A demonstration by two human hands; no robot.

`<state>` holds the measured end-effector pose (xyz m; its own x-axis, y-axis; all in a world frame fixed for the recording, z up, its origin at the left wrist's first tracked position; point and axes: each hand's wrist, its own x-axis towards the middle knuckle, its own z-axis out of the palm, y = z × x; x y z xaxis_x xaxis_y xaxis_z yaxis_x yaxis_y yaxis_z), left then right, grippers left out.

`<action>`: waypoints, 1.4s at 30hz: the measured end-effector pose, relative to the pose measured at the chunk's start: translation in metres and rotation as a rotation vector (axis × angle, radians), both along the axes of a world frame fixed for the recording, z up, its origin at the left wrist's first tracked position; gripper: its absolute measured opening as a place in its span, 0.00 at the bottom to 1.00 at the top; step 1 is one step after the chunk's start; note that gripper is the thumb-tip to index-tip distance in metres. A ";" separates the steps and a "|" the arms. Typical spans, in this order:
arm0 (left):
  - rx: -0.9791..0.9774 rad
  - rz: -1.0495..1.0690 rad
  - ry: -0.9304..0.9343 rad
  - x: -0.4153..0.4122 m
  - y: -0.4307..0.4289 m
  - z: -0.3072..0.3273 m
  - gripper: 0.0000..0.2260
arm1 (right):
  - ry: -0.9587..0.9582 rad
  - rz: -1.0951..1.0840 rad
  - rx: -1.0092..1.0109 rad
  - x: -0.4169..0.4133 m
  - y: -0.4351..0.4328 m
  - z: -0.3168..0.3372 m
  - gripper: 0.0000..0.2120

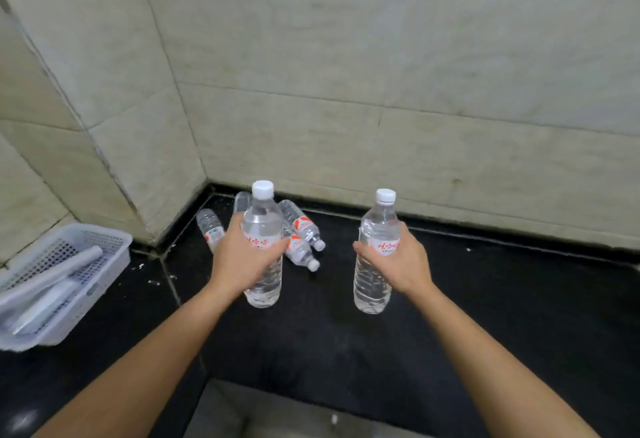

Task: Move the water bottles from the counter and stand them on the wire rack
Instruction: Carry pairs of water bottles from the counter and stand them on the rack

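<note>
My left hand [242, 257] is wrapped around the middle of a clear water bottle [262, 229] with a white cap and a red-lettered label, held upright above the black counter [502, 299]. My right hand [401, 264] grips a second, matching bottle [372, 285], also upright. Behind the left bottle, several more bottles [303, 229] lie on their sides in the counter's back corner; one [210, 228] lies partly hidden behind my left hand. No wire rack is in view.
A white perforated plastic basket [107, 264] holding pale wrapped items stands on the counter at the left. Beige tiled walls [381, 91] close the back and left. The counter's front edge [214, 378] has a cut-out at the bottom centre.
</note>
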<state>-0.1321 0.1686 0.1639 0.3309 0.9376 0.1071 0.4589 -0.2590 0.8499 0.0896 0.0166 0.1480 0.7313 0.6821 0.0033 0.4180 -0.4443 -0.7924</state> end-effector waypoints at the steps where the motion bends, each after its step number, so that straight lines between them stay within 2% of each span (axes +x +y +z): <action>1: 0.017 -0.032 -0.070 0.018 -0.008 0.013 0.25 | -0.023 -0.043 0.042 0.010 -0.015 0.011 0.32; 4: 0.048 -0.147 -0.203 0.066 -0.037 0.045 0.26 | -0.084 -0.183 0.170 0.034 -0.062 0.041 0.28; 7: -0.002 -0.291 -0.299 0.108 -0.073 0.061 0.28 | -0.120 -0.319 0.278 0.047 -0.114 0.063 0.25; 12: -0.152 -0.584 -0.452 0.162 -0.153 0.067 0.21 | -0.093 -0.587 0.400 0.039 -0.211 0.075 0.26; 16: -0.280 -0.815 -0.479 0.194 -0.229 0.063 0.24 | -0.139 -0.802 0.402 0.018 -0.290 0.073 0.26; 20: -0.294 -0.962 -0.467 0.213 -0.308 0.065 0.27 | -0.201 -0.951 0.378 0.004 -0.364 0.079 0.21; 22: -0.297 -1.030 -0.460 0.223 -0.346 0.069 0.26 | -0.212 -1.010 0.393 0.004 -0.403 0.083 0.25; 26: -0.324 -1.117 -0.452 0.254 -0.427 0.072 0.27 | -0.219 -1.102 0.434 0.017 -0.487 0.082 0.34; 32: -0.483 -1.201 -0.435 0.303 -0.578 0.065 0.19 | -0.163 -1.148 0.509 0.042 -0.628 0.065 0.30; 35: -0.546 -1.277 -0.425 0.326 -0.636 0.065 0.24 | -0.145 -1.167 0.551 0.058 -0.686 0.064 0.27; 38: -0.567 -1.294 -0.428 0.348 -0.675 0.071 0.29 | -0.145 -1.188 0.557 0.086 -0.726 0.066 0.29; 42: -0.553 -1.295 -0.451 0.397 -0.710 0.081 0.25 | -0.144 -1.155 0.593 0.139 -0.759 0.073 0.29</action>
<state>0.2647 -0.5411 0.2449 0.9866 -0.0228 0.1616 -0.1576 0.1239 0.9797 0.2284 -0.7423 0.2213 0.8579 -0.4682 0.2116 0.1292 -0.2020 -0.9708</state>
